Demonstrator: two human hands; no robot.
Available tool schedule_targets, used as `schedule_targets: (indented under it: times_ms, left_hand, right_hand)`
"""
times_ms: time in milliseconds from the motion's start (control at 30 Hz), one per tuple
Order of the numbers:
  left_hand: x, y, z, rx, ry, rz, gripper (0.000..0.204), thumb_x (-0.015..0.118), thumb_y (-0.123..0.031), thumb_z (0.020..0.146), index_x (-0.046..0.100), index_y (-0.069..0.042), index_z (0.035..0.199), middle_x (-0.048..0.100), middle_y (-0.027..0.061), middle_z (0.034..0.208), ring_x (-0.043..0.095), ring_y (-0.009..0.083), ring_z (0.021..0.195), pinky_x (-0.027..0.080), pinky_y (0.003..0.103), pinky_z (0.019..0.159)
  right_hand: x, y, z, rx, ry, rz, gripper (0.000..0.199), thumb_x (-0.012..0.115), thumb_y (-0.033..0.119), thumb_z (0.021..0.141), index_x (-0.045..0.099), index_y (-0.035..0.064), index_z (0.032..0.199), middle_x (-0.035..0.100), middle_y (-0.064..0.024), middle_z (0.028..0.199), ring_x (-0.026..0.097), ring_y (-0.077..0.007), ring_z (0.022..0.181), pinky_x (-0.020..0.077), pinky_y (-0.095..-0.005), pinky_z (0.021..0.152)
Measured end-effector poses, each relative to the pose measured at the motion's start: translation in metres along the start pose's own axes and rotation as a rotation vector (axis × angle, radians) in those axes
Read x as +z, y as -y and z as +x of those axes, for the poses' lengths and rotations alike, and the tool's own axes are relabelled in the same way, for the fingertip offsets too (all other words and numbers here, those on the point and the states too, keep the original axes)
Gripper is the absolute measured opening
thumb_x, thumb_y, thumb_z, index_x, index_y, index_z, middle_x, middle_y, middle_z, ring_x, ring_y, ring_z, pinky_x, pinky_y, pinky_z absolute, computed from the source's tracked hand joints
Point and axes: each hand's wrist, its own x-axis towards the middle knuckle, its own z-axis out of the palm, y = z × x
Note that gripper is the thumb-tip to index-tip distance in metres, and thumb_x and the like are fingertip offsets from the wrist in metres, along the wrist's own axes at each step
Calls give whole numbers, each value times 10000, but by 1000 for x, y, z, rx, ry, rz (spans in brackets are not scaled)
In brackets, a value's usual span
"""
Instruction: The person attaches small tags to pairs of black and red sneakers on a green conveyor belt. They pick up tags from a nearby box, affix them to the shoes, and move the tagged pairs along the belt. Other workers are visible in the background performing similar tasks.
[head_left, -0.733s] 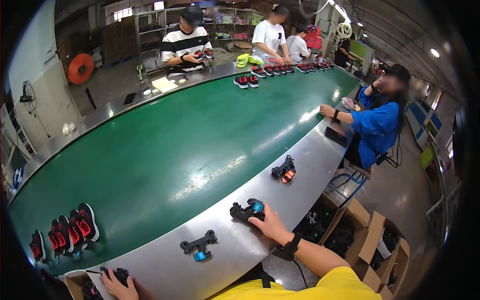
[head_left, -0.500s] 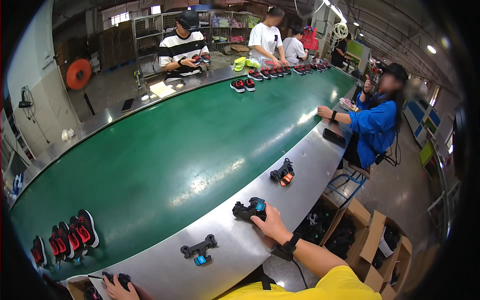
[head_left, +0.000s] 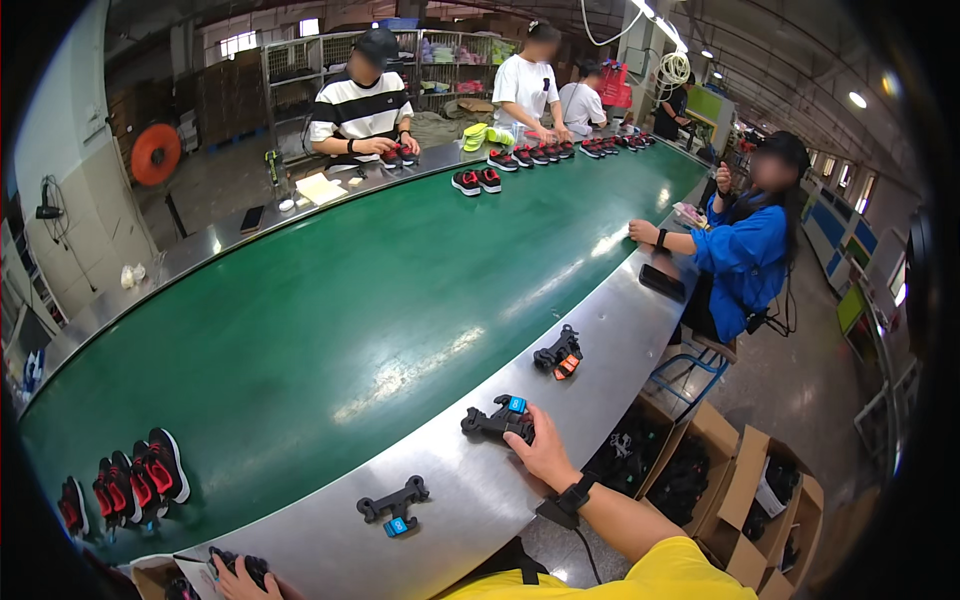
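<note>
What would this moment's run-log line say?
left hand: touching black part | right hand: holding blue-tagged black piece | metal ledge: second blue-tagged piece, orange-tagged piece | green surface: black-red shoes

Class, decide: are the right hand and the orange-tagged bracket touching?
Apart: the head view shows bare metal between the right hand and the orange-tagged bracket.

Bare left hand [head_left: 240, 582] at lower left, bare right hand [head_left: 541, 450] right of lower centre.
The right is curled in a grip, its bare forearm [head_left: 625, 518] slanting from lower right; the left has bent fingers, cut by the bottom edge.
</note>
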Motion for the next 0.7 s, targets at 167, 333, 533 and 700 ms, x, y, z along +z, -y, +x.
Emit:
schedule_targets:
  times_ms: [167, 333, 533, 700]
  left_hand:
    - [-7, -4, 1, -48, 61, 0, 526, 710, -322, 814, 584, -84, 1266, 361, 283, 1479, 352, 489, 1326, 267, 609, 1087]
    - [-14, -10, 4, -39, 72, 42, 516, 685, -332, 835, 583, -72, 1269, 373, 286, 1471, 377, 478, 1316, 272, 591, 1103]
    - [-20, -15, 6, -28, 71, 95, 503, 672, -328, 834, 593, -71, 1259, 395, 282, 1453, 396, 470, 1303, 270, 579, 1114]
    - [-26, -22, 8, -40, 85, 73, 489, 684, -286, 788, 615, -53, 1214, 406, 283, 1444, 405, 468, 1292, 303, 573, 1086]
  right_hand:
    - [0, 5, -1, -9, 29, -4, 657, 730, 267, 835, 441, -41, 1338, 568, -185, 1150, 547, -323, 1085, 438, -407, 968]
    - [4, 2, -2, -59, -21, 74, 596, 740, 231, 798, 481, -19, 1273, 572, -174, 1068, 527, -344, 1027, 430, -436, 921]
    - [4, 3, -2, -79, -33, 88, 583, 735, 230, 792, 486, -8, 1263, 572, -173, 1072, 523, -350, 1027, 430, -442, 917]
    - [1, 4, -1, -73, 3, 52, 619, 749, 225, 795, 472, -37, 1283, 575, -187, 1102, 547, -343, 1036, 445, -429, 929]
